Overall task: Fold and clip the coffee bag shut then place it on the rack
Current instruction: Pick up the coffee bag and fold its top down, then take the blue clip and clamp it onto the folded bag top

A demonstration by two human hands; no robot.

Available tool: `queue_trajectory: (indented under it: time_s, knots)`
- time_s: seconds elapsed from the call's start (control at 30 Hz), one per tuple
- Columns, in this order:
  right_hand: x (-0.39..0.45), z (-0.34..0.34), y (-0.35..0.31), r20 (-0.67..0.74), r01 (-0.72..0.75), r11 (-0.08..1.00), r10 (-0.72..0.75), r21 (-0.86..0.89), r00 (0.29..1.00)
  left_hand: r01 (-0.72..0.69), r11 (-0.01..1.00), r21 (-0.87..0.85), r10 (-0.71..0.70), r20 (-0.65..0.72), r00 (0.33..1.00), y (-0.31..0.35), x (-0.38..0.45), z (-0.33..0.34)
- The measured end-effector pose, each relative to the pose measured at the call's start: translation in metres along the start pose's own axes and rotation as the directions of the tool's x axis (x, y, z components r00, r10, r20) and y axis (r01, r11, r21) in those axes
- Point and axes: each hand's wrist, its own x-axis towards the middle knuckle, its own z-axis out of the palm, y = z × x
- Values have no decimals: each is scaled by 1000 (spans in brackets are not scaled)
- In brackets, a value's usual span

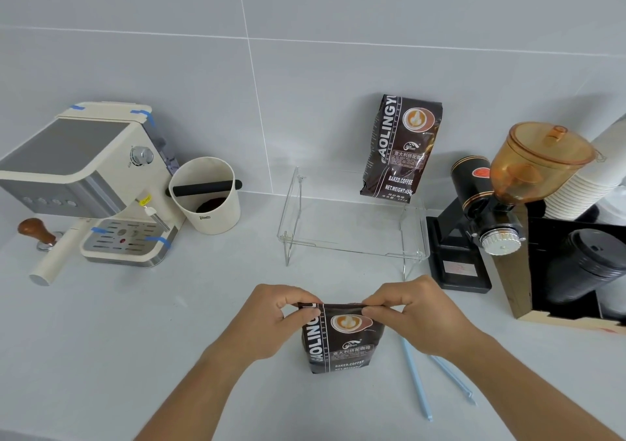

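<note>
At the bottom middle of the frame we see the coffee bag (342, 339) standing on the white counter (135, 339). The left hand (274, 322) and the right hand (416, 315) each pinch a top corner of it. Just to its right lie two light blue clips (416, 376), one maybe still open. Farther back, in the middle, stands the clear rack (352, 234). A second coffee bag (399, 149) sits on its far right side, against the wall.

Just one view: cam on my head, angled forward-down, close over pale grey countertop (142, 322), facing grey tiled wall (305, 67).
</note>
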Motion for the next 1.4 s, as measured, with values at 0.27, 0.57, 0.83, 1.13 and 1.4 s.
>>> queue_trajectory:
  time_s: [0.27,0.57,0.83,1.13,1.4]
  knots:
    - [-3,-16,6,51,-54,997,50,63,997,-2,999,-52,0,-39,999,-4,2,5]
    - [-26,-40,60,-96,-317,948,313,-25,945,33,993,-110,-46,-112,993,-12,-3,16]
    - [-55,-12,108,-43,-489,840,493,-234,869,40,994,-104,-53,-128,990,-14,-5,20]
    - [-87,26,150,-65,-610,658,655,-442,753,31,990,-137,-49,-132,990,-17,-8,20]
    - [-91,29,161,-106,-651,604,690,-460,716,28,986,-163,-53,-152,987,-17,-8,23]
